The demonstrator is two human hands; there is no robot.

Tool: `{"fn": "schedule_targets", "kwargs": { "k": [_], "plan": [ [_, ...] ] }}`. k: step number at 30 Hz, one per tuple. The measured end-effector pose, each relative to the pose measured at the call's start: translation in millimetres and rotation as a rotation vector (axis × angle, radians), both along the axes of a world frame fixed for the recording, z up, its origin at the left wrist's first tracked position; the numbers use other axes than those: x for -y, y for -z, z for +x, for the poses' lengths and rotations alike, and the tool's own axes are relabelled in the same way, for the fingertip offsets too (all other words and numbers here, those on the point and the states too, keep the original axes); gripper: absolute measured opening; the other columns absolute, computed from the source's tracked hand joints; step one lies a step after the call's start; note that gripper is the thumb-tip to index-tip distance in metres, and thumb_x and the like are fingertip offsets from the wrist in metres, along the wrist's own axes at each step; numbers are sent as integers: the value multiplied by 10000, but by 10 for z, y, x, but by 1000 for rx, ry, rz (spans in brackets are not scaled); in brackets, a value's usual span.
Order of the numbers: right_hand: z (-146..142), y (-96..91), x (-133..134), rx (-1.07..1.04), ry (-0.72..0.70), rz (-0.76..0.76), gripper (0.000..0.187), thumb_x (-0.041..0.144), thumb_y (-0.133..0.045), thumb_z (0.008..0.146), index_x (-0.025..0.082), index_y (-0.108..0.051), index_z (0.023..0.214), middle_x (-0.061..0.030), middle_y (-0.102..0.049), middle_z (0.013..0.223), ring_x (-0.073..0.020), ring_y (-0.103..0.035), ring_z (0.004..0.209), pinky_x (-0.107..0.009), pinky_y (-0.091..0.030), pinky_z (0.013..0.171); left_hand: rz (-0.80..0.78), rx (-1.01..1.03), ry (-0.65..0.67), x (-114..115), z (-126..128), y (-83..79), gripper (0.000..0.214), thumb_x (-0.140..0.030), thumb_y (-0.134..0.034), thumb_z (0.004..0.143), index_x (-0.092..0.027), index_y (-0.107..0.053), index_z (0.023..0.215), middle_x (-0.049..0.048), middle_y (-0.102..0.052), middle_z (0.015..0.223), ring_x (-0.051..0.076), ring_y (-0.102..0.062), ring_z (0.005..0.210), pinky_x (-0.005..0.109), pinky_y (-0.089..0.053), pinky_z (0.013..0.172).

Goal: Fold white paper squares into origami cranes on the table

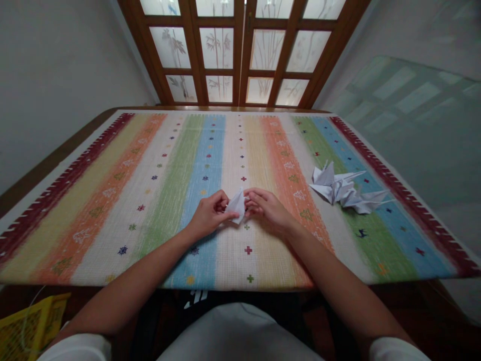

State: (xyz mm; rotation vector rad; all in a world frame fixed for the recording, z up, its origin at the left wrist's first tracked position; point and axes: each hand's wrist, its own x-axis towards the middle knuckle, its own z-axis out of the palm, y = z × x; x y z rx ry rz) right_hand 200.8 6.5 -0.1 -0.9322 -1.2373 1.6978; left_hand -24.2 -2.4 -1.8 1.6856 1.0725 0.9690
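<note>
Now the left hand (208, 215) and right hand (268, 208) clamp fingers on one folded paper (236, 205), two paper cranes (332, 186) nearby.

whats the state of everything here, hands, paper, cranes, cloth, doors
left hand, pinching the paper's left side
right hand, pinching the paper's right side
folded white paper, creased to a point, held off the cloth
two white paper cranes, fully folded, lying together on the cloth
striped cloth, spread flat
frosted glass doors, shut
</note>
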Motion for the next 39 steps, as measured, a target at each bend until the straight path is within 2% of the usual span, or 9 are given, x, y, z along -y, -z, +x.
{"fn": "schedule_targets", "kwargs": {
  "k": [3,7,10,12,14,19,23,30,39],
  "plan": [
    [-39,31,22,12,-86,-18,473,594,-909,749,210,-748,974,-46,-768,884,-181,-738,748,-322,-641,691,73,-89,6,1,-9,-21,523,-535,-817,856,-209,-434,712,-87,-406,621,76,-369,543,210,-287,520],
    [-76,70,20,102,5,43,366,482,-917,734,202,-750,900,-27,-756,811,-168,-708,685,-301,-597,643,86,-116,35,6,-3,-15,441,-517,-800,878,-207,-500,788,-75,-529,644,77,-447,538,207,-353,536],
    [-69,75,-9,129,98,87,313,453,-899,737,204,-742,844,-15,-735,774,-163,-689,677,-308,-586,655,64,-51,50,10,8,-15,333,-450,-773,913,-197,-558,902,30,-751,956,105,-648,651,222,-501,599],
    [-55,74,-26,146,164,122,304,448,-898,735,206,-736,824,-15,-728,766,-167,-681,683,-315,-582,663,61,-18,43,11,12,-19,265,-399,-753,931,-194,-594,989,97,-755,1211,150,-747,820,247,-588,671],
    [-44,80,-36,181,219,155,300,445,-899,736,206,-733,809,-16,-718,754,-166,-663,677,-314,-568,655,69,-10,18,9,14,-19,232,-358,-740,941,-199,-623,1064,109,-735,1286,175,-771,929,264,-634,723],
    [-67,113,-30,187,265,165,316,460,-884,756,205,-732,864,-19,-720,787,-177,-683,722,-320,-578,683,137,-26,-52,-17,13,-7,85,-262,-703,946,-188,-684,909,81,-777,1144,185,-760,973,309,-663,824],
    [-124,112,1,88,166,119,414,549,-878,768,229,-709,970,-35,-752,939,-193,-729,823,-368,-639,784,169,-45,-83,-41,2,2,62,-206,-699,927,-206,-760,936,63,-792,1067,189,-751,947,340,-657,866],
    [-184,136,13,-45,131,59,458,641,-825,828,258,-657,1014,-18,-708,958,-172,-729,831,-375,-662,834,218,-141,-58,-59,-4,5,180,-218,-645,973,-216,-790,1080,97,-762,1266,231,-711,1182,388,-632,957],
    [-164,132,20,163,124,220,339,540,-736,916,263,-650,1092,-48,-707,1082,-184,-724,908,-335,-659,784,59,-142,-1,-37,34,12,224,-374,-645,997,-171,-706,1067,85,-768,1005,191,-752,815,319,-620,757]
  ]
}}
